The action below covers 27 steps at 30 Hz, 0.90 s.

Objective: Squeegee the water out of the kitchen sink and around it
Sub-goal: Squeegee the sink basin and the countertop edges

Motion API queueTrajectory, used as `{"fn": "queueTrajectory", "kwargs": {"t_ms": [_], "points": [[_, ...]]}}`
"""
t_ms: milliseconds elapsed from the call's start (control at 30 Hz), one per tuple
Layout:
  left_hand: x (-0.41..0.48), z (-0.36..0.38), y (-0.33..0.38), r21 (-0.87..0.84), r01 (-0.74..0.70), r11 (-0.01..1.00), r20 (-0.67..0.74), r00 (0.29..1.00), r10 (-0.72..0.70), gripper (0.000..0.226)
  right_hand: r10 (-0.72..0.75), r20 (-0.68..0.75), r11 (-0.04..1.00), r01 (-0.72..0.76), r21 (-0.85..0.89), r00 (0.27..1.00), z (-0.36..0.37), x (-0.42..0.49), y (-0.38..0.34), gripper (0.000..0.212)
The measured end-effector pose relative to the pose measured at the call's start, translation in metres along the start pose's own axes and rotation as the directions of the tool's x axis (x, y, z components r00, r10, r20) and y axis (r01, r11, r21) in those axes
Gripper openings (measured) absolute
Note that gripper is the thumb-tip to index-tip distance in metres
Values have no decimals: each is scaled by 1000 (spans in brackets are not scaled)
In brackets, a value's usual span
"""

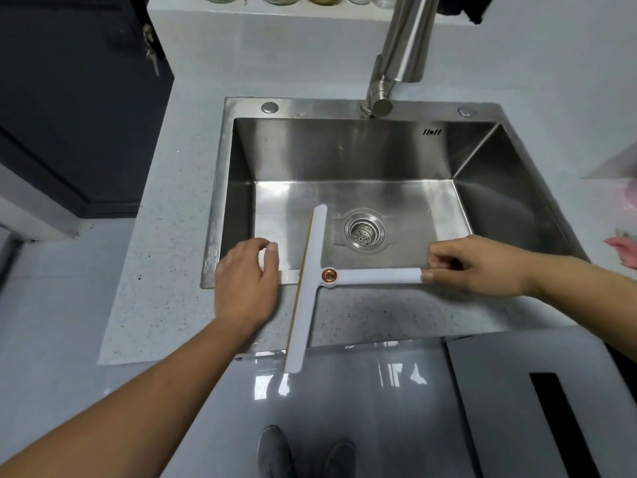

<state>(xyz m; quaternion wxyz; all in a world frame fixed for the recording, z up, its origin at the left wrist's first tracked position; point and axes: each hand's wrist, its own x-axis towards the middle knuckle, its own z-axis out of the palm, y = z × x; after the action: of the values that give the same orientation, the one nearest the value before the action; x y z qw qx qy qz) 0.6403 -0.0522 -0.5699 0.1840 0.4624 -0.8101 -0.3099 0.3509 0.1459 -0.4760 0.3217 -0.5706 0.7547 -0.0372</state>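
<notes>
A white T-shaped squeegee point(306, 288) with a copper ring at its joint lies across the front rim of the steel sink point(344, 108). Its long blade runs from inside the basin out past the counter's front edge. My right hand point(479, 267) pinches the end of the handle, which points right along the rim. Just left of the blade, my left hand point(246, 281) hovers at the sink's front left corner with loosely curled fingers that hold nothing. The round drain strainer point(364, 231) sits mid-basin.
A steel faucet point(396, 60) rises behind the sink. Speckled grey counter point(165, 236) surrounds the basin. Jars line the back ledge. Pink items point(625, 250) lie at the far right. Glossy cabinet fronts and my shoes are below.
</notes>
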Motion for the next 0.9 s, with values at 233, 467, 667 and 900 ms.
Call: {"fn": "queueTrajectory", "kwargs": {"t_ms": [233, 467, 667, 900], "points": [[7, 4, 8, 56, -10, 998, -3, 1000, 10, 52, -97, -29, 995, 97, 2, 995, 1, -16, 12, 34], [4, 27, 45, 39, 47, 998, -88, 995, -44, 49, -376, 82, 925, 380, -31, 923, -3, -21, 44, 45], [1, 48, 66, 100, 114, 988, -129, 987, -100, 49, -390, 252, 860, 448, -245, 886, -33, -5, 81, 51], [1, 64, 92, 166, 168, 972, -150, 978, -144, 40, -343, 119, 889, 363, -278, 932, -117, 7, 140, 62]]}}
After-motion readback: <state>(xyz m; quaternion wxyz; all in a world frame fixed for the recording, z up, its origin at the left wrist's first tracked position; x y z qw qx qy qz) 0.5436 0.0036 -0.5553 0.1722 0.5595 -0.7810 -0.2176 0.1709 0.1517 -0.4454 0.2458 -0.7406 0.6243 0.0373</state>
